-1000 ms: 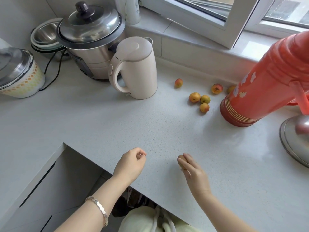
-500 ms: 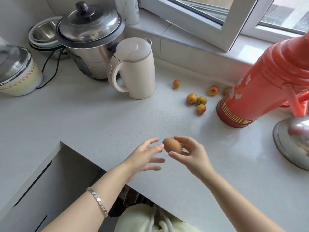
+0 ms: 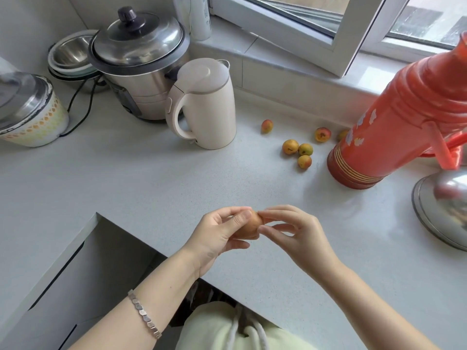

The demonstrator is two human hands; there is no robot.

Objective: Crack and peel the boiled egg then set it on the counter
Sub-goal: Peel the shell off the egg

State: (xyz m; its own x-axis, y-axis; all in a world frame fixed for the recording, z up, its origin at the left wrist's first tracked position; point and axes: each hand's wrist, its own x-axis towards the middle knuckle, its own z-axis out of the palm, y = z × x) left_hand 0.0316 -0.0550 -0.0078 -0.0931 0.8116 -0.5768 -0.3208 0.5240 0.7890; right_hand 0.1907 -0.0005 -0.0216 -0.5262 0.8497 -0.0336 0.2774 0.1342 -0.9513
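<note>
A brown boiled egg [image 3: 250,226] is held above the front edge of the pale speckled counter [image 3: 151,178], between both hands. My left hand [image 3: 217,236] cups it from the left, thumb on top and fingers underneath. My right hand [image 3: 293,231] pinches the egg's right end with thumb and forefinger. The shell looks whole; most of the egg is hidden by the fingers. A silver bracelet sits on my left wrist.
A cream kettle [image 3: 204,104] and a steel cooker [image 3: 139,61] stand at the back. Several small apricots [image 3: 298,150] lie beside a red thermos [image 3: 394,122] on the right. A steel lid [image 3: 444,205] is at the right edge, an enamel pot [image 3: 27,112] at the left.
My right hand lifted the egg off the counter and brought it toward the middle. My left hand opened, reached over and closed around the egg's left side.
</note>
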